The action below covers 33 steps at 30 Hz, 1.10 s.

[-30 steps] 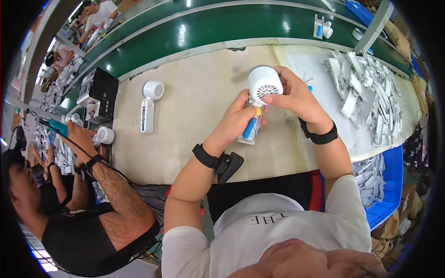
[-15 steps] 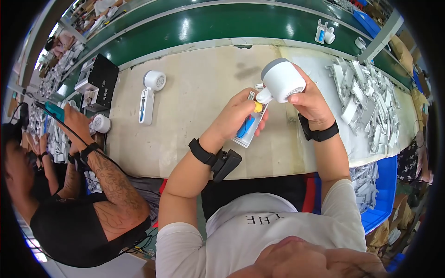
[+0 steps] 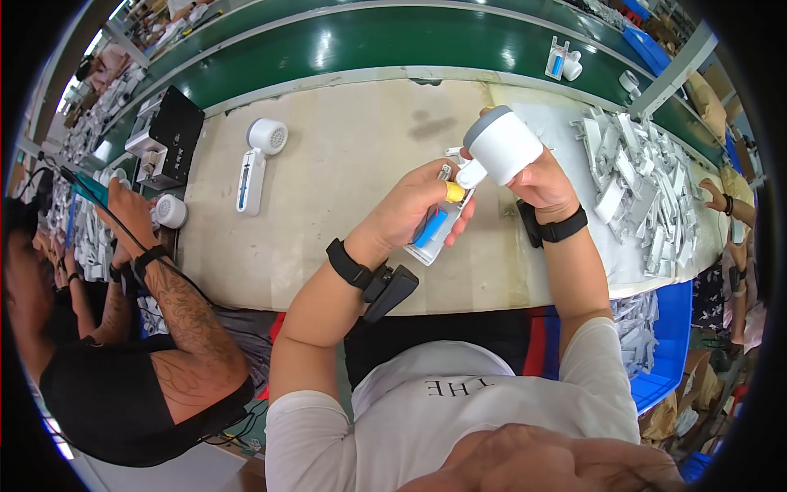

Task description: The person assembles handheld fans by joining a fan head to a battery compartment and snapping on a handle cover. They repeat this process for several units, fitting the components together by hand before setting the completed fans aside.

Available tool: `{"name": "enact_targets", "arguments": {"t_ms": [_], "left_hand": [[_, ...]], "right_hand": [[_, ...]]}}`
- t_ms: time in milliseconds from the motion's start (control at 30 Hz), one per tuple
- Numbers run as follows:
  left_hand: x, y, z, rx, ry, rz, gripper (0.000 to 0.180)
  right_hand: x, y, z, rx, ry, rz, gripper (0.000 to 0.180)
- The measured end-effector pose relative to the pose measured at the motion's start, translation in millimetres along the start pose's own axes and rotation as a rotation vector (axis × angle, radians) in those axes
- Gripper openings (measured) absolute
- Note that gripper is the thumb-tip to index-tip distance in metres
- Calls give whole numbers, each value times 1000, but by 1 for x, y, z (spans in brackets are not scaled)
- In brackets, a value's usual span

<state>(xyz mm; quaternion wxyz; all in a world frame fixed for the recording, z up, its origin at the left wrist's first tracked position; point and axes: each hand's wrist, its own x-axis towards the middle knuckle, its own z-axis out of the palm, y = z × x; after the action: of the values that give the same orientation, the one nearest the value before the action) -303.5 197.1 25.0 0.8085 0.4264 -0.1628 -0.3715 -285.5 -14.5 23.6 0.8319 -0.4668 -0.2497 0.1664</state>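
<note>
Both of my hands hold one white handheld fan above the table. My left hand [image 3: 422,205] is closed around its opened handle [image 3: 420,252], where a blue battery [image 3: 430,228] and thin wires show. Something yellow [image 3: 454,192] sits at my left thumb tip; whether it is worn or part of the fan I cannot tell. My right hand [image 3: 543,182] grips the round fan head [image 3: 504,146], white with a grey rim, tilted beside the handle's upper end. Some of the right fingers are hidden behind the head.
An assembled-looking fan [image 3: 254,168] lies left on the table [image 3: 328,246], near a black machine [image 3: 168,139]. White handle parts [image 3: 635,184] are heaped at right, above a blue bin [image 3: 676,328]. A co-worker's arm [image 3: 176,295] is at left, another person's hand [image 3: 717,197] at far right.
The fan head has turned slightly in my right hand, and my hands stay close together on the fan. Another person's hand has come in at the far right, beside the parts heap.
</note>
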Motion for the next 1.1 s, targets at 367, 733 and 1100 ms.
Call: {"name": "enact_targets", "arguments": {"t_ms": [367,733,1100], "left_hand": [[-1,2,4,232,199,114,17],[3,2,1,229,289,154,19],[-2,5,-2,211,315,198,15]], "right_hand": [[1,2,22,-18,132,16,69],[4,5,44,57,396,12,61],[0,1,31,-284,379,137,70]]}}
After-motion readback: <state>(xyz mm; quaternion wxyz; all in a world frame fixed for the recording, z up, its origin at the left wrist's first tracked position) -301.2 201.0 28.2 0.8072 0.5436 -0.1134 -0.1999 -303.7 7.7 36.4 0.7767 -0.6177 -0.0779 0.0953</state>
